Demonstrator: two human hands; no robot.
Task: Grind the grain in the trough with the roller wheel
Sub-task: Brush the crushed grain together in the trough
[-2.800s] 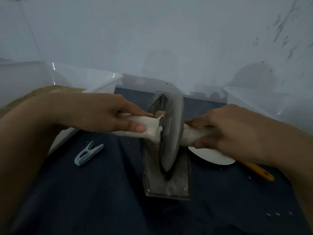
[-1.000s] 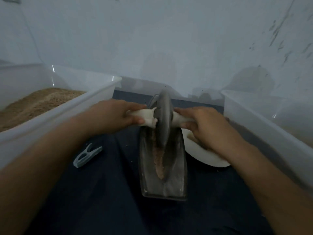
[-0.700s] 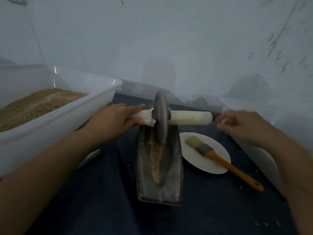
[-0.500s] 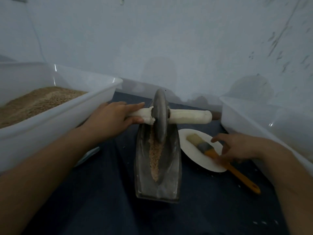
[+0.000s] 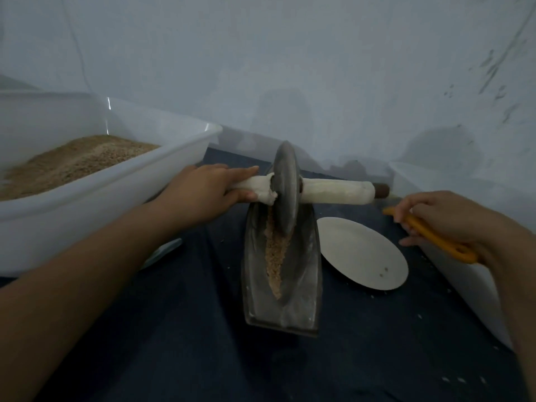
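The dark metal trough (image 5: 301, 291) lies on the dark cloth, with a line of brown grain (image 5: 275, 256) along its groove. The grey roller wheel (image 5: 285, 187) stands upright at the trough's far end on a white-wrapped axle (image 5: 336, 192). My left hand (image 5: 203, 192) grips the axle's left end. The axle's right end is free. My right hand (image 5: 443, 221) holds the orange handle of a brush (image 5: 435, 239) lifted off to the right; its bristles are hidden behind the hand.
A white tub (image 5: 95, 195) of grain stands at the left. A second white tub (image 5: 464, 256) sits at the right edge. A white plate (image 5: 362, 250) lies right of the trough. A pale clip (image 5: 162, 250) peeks out under my left arm. A wall is close behind.
My right hand let go of the axle, reached to the plate, and lifted the brush off it to the right. The wheel stayed at the far end in my left hand.
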